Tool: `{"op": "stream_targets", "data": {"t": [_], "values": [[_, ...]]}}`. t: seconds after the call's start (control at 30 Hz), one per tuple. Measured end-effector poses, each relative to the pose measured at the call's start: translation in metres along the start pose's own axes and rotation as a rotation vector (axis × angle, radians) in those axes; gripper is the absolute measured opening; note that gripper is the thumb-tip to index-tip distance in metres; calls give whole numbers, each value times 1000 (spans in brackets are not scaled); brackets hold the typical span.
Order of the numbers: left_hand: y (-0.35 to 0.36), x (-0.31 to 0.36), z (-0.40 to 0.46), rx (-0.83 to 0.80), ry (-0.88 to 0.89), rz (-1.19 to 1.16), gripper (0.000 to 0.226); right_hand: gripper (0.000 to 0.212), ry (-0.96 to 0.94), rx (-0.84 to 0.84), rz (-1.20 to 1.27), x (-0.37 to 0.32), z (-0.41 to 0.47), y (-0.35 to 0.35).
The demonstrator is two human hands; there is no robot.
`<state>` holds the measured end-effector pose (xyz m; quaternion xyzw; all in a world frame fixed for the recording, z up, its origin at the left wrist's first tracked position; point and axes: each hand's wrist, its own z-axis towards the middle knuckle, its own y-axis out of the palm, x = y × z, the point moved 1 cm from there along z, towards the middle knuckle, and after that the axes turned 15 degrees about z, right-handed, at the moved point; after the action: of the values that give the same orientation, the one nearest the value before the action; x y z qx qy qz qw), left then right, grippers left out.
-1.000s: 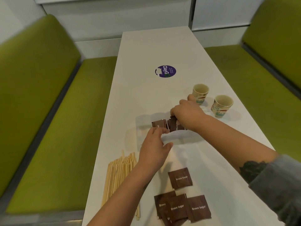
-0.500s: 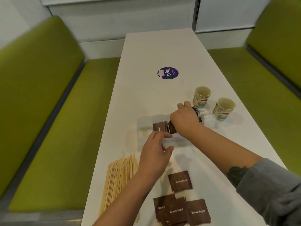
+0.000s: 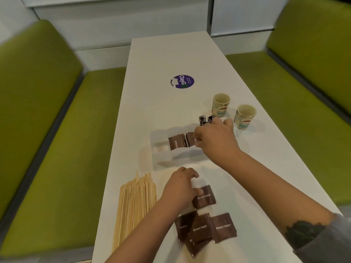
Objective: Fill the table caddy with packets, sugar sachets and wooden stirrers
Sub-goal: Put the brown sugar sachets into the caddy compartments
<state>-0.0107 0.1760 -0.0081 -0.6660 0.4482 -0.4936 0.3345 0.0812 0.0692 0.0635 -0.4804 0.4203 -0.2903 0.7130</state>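
A clear plastic caddy (image 3: 161, 149) stands mid-table, with brown sugar sachets (image 3: 177, 144) upright inside it. My right hand (image 3: 214, 141) is over the caddy's right part and pinches the standing sachets at their right end. Dark crumpled packets (image 3: 206, 119) stick up just behind that hand. My left hand (image 3: 180, 188) hovers nearer me, and its thumb touches the left edge of a single loose brown sugar sachet (image 3: 206, 198) lying flat. A pile of several more sachets (image 3: 207, 228) lies closer to me. Wooden stirrers (image 3: 134, 204) lie in a bundle at the left.
Two small paper cups (image 3: 221, 103) (image 3: 246, 115) stand to the right behind the caddy. A round purple sticker (image 3: 182, 82) marks the white table (image 3: 171, 54) farther back. Green benches (image 3: 57, 149) run along both long sides of the table.
My left hand has pulled back from the caddy's sachets toward me and now touches the single loose sachet. My right hand stays at the caddy and has shifted slightly right.
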Motion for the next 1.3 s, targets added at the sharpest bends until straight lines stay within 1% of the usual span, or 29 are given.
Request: {"op": "stream_targets", "data": {"t": [0.13, 0.27, 0.33, 0.4, 0.47, 0.5, 0.6, 0.73, 0.87, 0.97, 1.1, 1.17, 1.3], "values": [[7, 1, 0, -58, 12, 88, 52, 18, 189, -45, 247, 10, -43, -3], [10, 4, -1, -68, 22, 134, 55, 14, 329, -215, 352, 16, -84, 4], [11, 5, -1, -70, 34, 155, 57, 21, 370, -349, 361, 19, -101, 7], [12, 7, -1, -71, 51, 176, 58, 30, 366, -494, 326, 20, -117, 10], [13, 9, -1, -69, 61, 182, 57, 40, 339, -584, 261, 19, -132, 15], [14, 10, 0, -70, 62, 177, 56, 44, 324, -601, 224, 18, -138, 19], [16, 11, 0, -70, 68, 157, 55, 53, 279, -575, 157, 17, -151, 31], [17, 9, 0, -83, 69, 136, 53, 52, 294, -547, 189, 19, -154, 37], [18, 7, 0, -87, 108, 176, 40, 53, 332, -558, 229, 19, -149, 36], [17, 4, -1, -52, 129, 153, 25, 46, 409, -531, 351, 23, -146, 35], [12, 3, -1, -10, 116, 60, 17, 31, 503, -438, 509, 34, -140, 34], [9, 5, -1, -1, 114, 30, 19, 28, 495, -399, 547, 37, -133, 28], [3, 8, -1, 12, 135, -38, 23, 24, 420, -357, 562, 31, -112, 15]]}}
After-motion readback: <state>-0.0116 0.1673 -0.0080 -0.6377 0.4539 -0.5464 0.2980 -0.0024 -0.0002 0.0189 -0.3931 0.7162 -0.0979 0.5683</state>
